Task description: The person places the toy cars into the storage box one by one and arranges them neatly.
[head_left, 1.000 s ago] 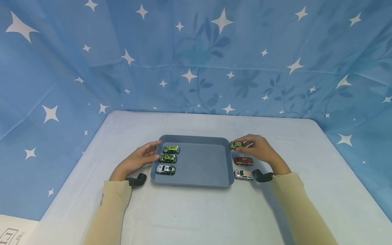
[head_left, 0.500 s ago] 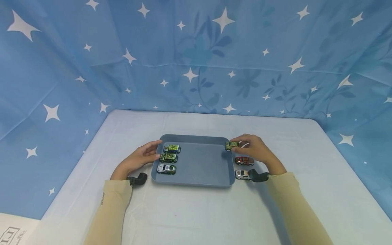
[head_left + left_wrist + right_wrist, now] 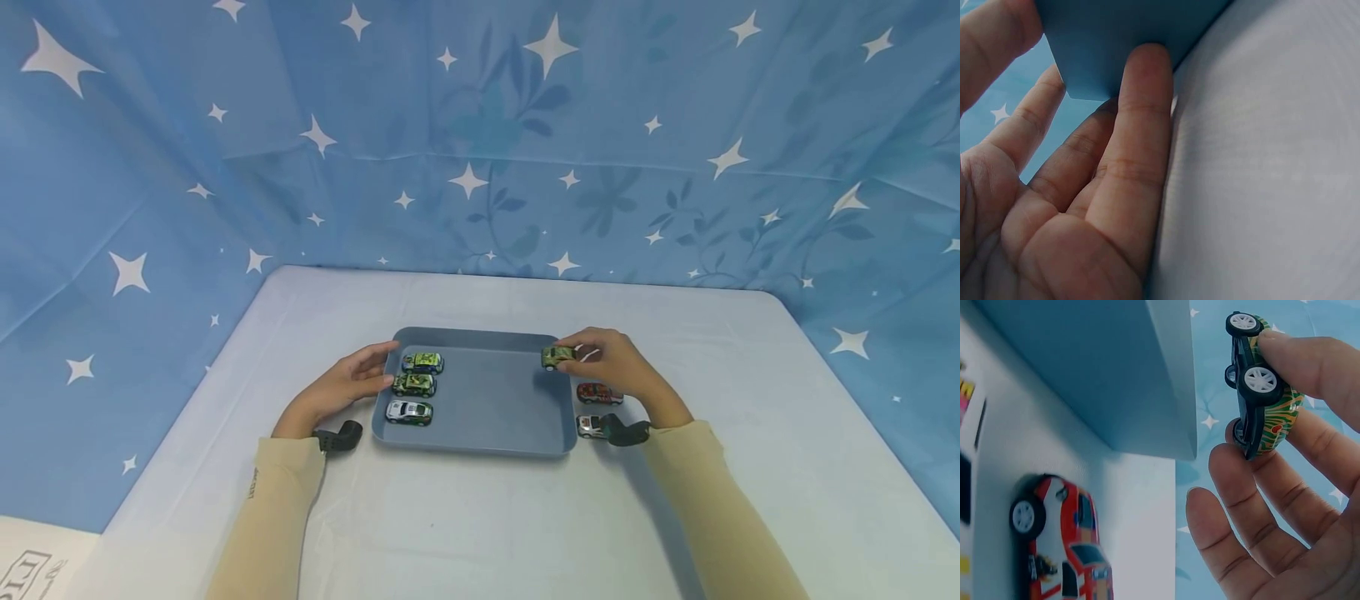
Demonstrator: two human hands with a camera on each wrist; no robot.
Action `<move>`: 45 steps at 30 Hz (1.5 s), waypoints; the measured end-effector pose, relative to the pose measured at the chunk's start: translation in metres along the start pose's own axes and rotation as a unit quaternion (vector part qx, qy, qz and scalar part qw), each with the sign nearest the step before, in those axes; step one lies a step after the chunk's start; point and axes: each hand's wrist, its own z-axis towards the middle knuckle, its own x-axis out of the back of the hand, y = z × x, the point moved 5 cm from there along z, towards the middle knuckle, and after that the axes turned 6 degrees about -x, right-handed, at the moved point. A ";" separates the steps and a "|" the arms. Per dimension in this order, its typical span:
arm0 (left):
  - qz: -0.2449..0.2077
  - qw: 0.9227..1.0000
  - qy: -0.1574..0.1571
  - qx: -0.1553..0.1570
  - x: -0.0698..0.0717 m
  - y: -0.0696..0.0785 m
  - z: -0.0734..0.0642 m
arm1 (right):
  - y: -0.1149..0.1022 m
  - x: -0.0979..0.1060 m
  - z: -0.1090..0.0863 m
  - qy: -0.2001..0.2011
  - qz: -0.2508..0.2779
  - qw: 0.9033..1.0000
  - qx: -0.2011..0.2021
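Pinched between the thumb and fingers of my right hand (image 3: 611, 358) is a green patterned toy car (image 3: 557, 358), raised above the back right part of the blue-grey tray (image 3: 487, 408). Its white-spoked wheels and dark underside show in the right wrist view. My left hand (image 3: 341, 385) rests against the tray's left side, and its fairly straight fingers touch the outer wall in the left wrist view. Along the left inside of the tray stand a yellow-green toy car (image 3: 422, 362), a dark green toy car (image 3: 414, 384) and a white and green toy car (image 3: 408, 412).
Outside the tray's right wall sit a red toy car (image 3: 599, 394) and a white toy car (image 3: 590, 426), the latter partly covered by the right wrist camera (image 3: 626, 430). A blue star-patterned curtain (image 3: 480, 125) hangs behind the white table (image 3: 450, 525).
My right hand has carried the green toy car leftward from outside the tray, over its right wall, to above the inside. The left hand keeps its place at the tray.
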 end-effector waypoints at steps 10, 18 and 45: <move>0.000 1.000 0.001 -0.001 0.001 -0.002 0.001 | -0.010 -0.007 0.005 -0.007 0.014 1.000 -0.001; -0.005 1.000 0.001 0.003 0.001 -0.002 0.000 | -0.015 -0.015 0.011 -0.009 0.020 1.000 0.004; -0.013 1.000 -0.004 0.000 0.001 0.000 0.001 | -0.037 -0.037 0.031 -0.042 0.050 0.998 -0.005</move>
